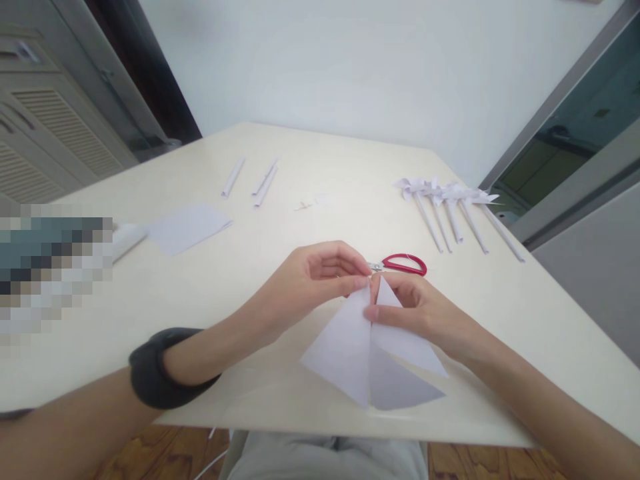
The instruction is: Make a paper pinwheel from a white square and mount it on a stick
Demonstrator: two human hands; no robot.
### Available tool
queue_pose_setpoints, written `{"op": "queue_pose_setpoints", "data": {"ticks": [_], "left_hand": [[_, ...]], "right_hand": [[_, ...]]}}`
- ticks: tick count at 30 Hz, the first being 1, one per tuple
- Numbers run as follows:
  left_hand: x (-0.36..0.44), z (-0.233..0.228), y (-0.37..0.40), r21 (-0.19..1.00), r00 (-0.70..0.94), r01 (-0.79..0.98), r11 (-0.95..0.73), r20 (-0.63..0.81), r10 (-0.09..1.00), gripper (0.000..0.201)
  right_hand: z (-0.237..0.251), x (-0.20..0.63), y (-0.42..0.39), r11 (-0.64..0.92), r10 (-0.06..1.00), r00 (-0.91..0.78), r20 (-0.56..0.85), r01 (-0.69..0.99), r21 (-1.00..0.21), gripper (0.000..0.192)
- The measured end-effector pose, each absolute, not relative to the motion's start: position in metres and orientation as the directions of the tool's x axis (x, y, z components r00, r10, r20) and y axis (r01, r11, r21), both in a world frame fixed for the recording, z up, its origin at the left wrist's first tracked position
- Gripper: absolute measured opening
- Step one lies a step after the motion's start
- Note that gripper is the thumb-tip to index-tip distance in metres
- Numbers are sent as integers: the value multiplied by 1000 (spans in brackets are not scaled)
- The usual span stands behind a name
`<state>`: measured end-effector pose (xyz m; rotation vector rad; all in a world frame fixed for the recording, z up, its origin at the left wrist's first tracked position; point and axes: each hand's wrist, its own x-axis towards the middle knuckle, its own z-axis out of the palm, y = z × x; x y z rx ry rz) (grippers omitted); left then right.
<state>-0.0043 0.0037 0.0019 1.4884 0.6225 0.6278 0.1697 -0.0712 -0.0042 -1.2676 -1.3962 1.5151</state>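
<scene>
Both my hands hold one cut sheet of white paper (345,353) above the near edge of the table. Slits split the sheet into pointed flaps that hang down and spread apart. My left hand (330,270) pinches the top of the left flap between thumb and fingertips. With thumb and fingers my right hand (407,300) grips the paper near its middle, beside a narrow upright flap. Just behind the hands lie scissors (406,263) with red handles, their blades partly hidden by my left hand.
Several paper pinwheels (450,193) on rolled sticks lie at the right. Rolled paper tubes (233,177) rest at the back left, with paper sheets (187,227) nearer. Small paper scraps (303,205) lie mid-table. A blurred-out object (50,267) occupies the left edge of the table (280,233).
</scene>
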Motion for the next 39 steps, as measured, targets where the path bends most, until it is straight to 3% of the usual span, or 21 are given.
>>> {"op": "queue_pose_setpoints", "data": {"ticks": [12,19,23,26,29,35,39], "left_hand": [[-6,1,7,1000,700,11,-19,6,714,3],[-6,1,4,991,834,51,-121,25,552,18],[-7,-2,9,975,728,121,-186,40,684,12],[-8,-3,16,973,628,142,-183,54,776,11],[-10,-4,19,982,599,114,-151,53,799,14],[-10,-4,16,979,599,180,-95,-33,800,24],[-8,1,15,949,562,303,-90,-102,821,46]], "right_hand": [[-4,170,-71,-172,931,-296,-212,156,-973,19],[-3,170,-71,-99,937,-308,-164,214,-972,12],[1,182,-70,-114,915,-337,-223,315,-942,30],[1,195,-65,-209,881,-384,-277,210,-955,42],[-1,205,-59,-227,915,-313,-254,123,-966,37],[-1,210,-54,-119,974,-177,-144,144,-982,13],[-2,209,-54,-87,981,-154,-118,195,-977,10]]}}
